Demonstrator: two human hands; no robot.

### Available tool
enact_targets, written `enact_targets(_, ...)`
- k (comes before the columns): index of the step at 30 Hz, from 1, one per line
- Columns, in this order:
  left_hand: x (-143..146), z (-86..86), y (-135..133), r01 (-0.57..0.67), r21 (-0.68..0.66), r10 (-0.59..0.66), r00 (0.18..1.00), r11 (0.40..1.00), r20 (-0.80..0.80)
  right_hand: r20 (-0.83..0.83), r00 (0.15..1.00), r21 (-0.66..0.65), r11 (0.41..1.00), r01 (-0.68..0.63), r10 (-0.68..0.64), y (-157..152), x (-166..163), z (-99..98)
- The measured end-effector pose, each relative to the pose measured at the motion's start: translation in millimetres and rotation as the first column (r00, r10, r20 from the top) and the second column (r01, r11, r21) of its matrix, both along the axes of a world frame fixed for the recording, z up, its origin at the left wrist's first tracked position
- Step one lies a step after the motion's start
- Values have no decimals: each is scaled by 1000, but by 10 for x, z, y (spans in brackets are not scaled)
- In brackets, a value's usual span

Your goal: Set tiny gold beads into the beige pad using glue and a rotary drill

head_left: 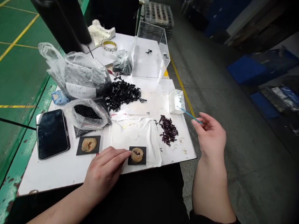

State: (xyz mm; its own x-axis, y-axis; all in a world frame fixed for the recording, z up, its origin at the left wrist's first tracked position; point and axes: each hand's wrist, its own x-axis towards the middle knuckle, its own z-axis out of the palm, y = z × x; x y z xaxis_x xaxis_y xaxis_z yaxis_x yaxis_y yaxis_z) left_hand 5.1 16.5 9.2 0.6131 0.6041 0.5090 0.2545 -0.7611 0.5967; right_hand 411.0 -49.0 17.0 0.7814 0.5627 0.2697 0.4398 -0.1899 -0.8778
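Observation:
My right hand (210, 133) pinches a thin blue stick (190, 115), whose far tip reaches into a small white box (176, 102). My left hand (107, 168) rests at the table's near edge with its fingers close together, fingertips on the left side of a black square plate (144, 160). On that plate sits a round tan putty-like disc (137, 158) with small dark pieces pressed in its middle. My left thumb is hidden. A second black square (79, 150) with a similar tan disc (90, 144) lies left of the hand. A white cloth (137, 133) lies behind the plate.
Dark red small parts (168, 130) lie in a pile near the white box. Behind are loose black parts (123, 93), an open bag of black granules (87, 112), a large plastic bag (81, 73), a tape roll (109, 46) and a clear box (149, 62). A tablet (52, 133) lies left.

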Motion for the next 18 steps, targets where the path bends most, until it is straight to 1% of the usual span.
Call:
enact_targets(2,2,3,0,-16,7,16,1000,1000,-10,22,1000,33,999,-24,23,13,-98,-3)
enact_targets(6,12,16,6,-25,12,25,1000,1000,-18,231,972,59,998,18,-32,48,-302,119)
enact_targets(9,15,17,16,-6,12,6,1000,1000,-21,314,948,96,995,15,-45,63,-361,214)
enact_targets(13,15,8,23,-1,7,2,1000,1000,-22,337,940,116,993,6,-45,60,-367,260)
enact_targets(18,28,14,22,-2,9,3,999,1000,-35,315,946,88,995,44,-69,52,-338,248)
